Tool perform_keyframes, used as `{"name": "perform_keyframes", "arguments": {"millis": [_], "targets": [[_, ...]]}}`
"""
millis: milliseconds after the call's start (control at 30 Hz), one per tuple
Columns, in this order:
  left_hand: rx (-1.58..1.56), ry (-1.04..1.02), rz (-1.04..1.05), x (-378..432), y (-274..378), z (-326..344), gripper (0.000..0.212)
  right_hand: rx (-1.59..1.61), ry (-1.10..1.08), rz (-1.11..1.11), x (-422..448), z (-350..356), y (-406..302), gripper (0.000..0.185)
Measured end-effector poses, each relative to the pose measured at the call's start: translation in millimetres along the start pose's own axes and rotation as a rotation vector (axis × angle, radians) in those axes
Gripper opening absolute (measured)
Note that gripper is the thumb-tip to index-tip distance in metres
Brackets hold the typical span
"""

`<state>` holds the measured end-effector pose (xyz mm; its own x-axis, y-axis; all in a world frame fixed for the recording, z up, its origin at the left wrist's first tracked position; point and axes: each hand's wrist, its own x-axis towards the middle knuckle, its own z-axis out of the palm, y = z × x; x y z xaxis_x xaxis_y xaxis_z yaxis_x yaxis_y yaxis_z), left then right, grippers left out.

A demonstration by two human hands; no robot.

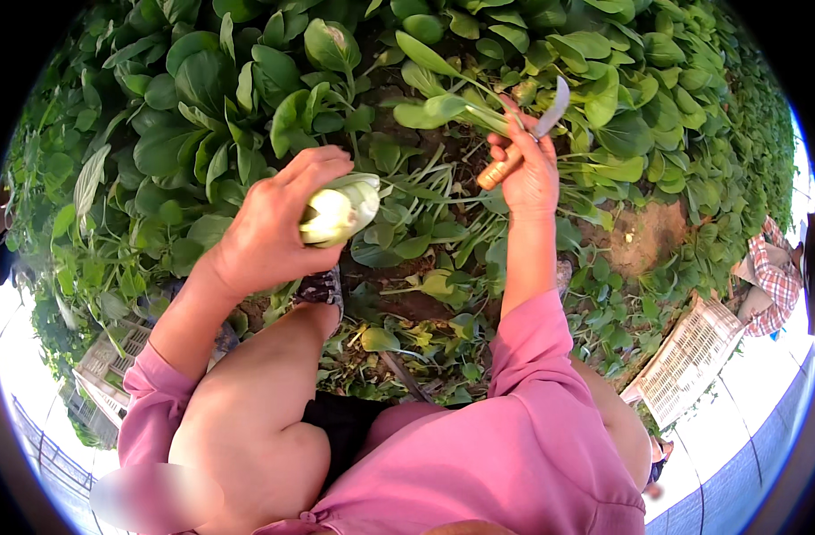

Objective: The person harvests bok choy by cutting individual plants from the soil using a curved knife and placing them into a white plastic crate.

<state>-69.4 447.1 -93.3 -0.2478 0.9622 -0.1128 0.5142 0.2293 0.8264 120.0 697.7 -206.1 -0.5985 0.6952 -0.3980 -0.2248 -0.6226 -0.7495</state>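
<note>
My left hand (283, 221) is closed around a head of bok choy (344, 208), its pale cut base facing up towards me. To the right of it, my right hand (531, 160) holds a small curved knife (501, 167) by its wooden handle, the blade pointing up and to the right. Green leaves on pale stalks (484, 115) stick out leftwards from the fingers of the same hand. Loose leaves and stalks (434, 190) lie on the ground between my two hands.
Dense leafy greens (207, 100) grow ahead and to both sides. A pale plastic crate (691, 361) stands at the right, close to another person in a checked shirt (771, 281). Another crate (106, 364) is at the left. Bare soil (638, 234) shows right of my right forearm.
</note>
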Motion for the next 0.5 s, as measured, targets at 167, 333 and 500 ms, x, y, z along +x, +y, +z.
{"name": "perform_keyframes", "arguments": {"millis": [167,333,500], "targets": [[-0.651,0.026,-0.344,-23,3,-11,0.068,-0.122,-0.022,-0.008,-25,-14,-30,0.012],[-1.344,0.166,-0.482,-40,1,-32,0.072,-0.536,-0.323,0.144,-60,18,-38,0.012],[-1.280,-0.123,-0.683,-43,-28,-5,0.072,-0.414,-0.435,0.615,-104,60,22,0.015]]}}
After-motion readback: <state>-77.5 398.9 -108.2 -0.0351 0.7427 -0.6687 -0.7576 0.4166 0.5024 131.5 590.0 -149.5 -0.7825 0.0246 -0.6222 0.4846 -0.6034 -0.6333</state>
